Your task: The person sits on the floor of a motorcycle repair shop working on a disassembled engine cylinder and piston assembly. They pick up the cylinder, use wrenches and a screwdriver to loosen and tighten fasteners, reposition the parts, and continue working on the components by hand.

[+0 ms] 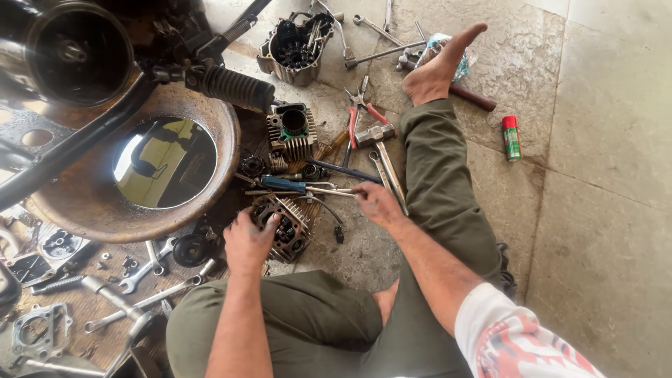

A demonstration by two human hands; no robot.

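Observation:
My left hand grips a finned metal cylinder head that rests on the stone floor in front of my knees. Just to its right, my right hand pinches the end of a thin metal rod tool lying across the head. A blue-handled screwdriver lies beside that rod. Behind them stands a finned engine cylinder. My right leg stretches forward, bare foot near the top.
A rusty pan of dark oil sits left, under a motorcycle footpeg and exhaust. A hammer, red pliers, spanners, an engine cover and a spray can lie around.

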